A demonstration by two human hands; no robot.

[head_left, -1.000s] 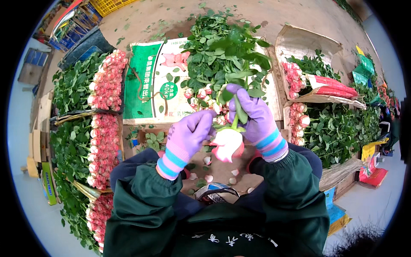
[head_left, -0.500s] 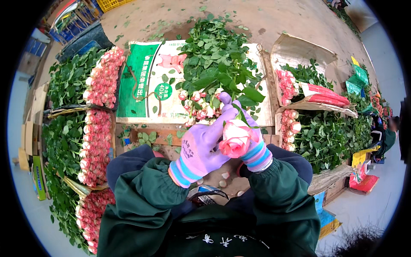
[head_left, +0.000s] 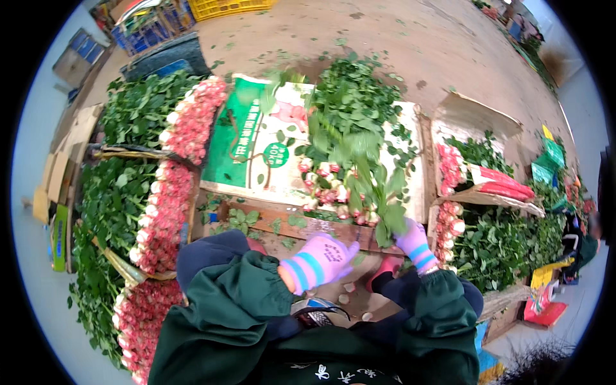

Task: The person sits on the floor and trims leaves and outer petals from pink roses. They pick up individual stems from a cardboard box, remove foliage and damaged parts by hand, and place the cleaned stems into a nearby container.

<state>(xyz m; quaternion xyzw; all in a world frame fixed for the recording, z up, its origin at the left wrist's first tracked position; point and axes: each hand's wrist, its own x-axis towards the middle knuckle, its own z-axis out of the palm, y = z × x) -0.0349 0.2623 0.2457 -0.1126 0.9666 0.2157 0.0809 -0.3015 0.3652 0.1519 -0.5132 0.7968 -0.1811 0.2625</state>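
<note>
My right hand point(head_left: 414, 245), in a purple glove with blue stripes at the cuff, is closed around a leafy rose stem point(head_left: 384, 199). Motion blurs the stem's leaves, and I cannot make out its bloom. To its left, my left hand point(head_left: 324, 258) wears a matching glove and holds nothing, its thumb and fingers apart. Beyond both hands, a heap of cut roses lies on a green and white printed sack point(head_left: 221, 160). Pink and white blooms point(head_left: 326, 189) face me, and their green foliage point(head_left: 353, 96) stretches away.
Bundled pink roses point(head_left: 168, 215) are stacked along my left. On the right stand more roses point(head_left: 449, 221) and an open paper wrapper point(head_left: 478, 119). A wooden edge point(head_left: 308, 226) runs before my knees. A yellow crate point(head_left: 231, 8) and a dark bin point(head_left: 168, 58) stand at the far left.
The pink bloom that was up close between my hands is out of sight. My hands have separated, the right moving right with the leafy stem, the left lower.
</note>
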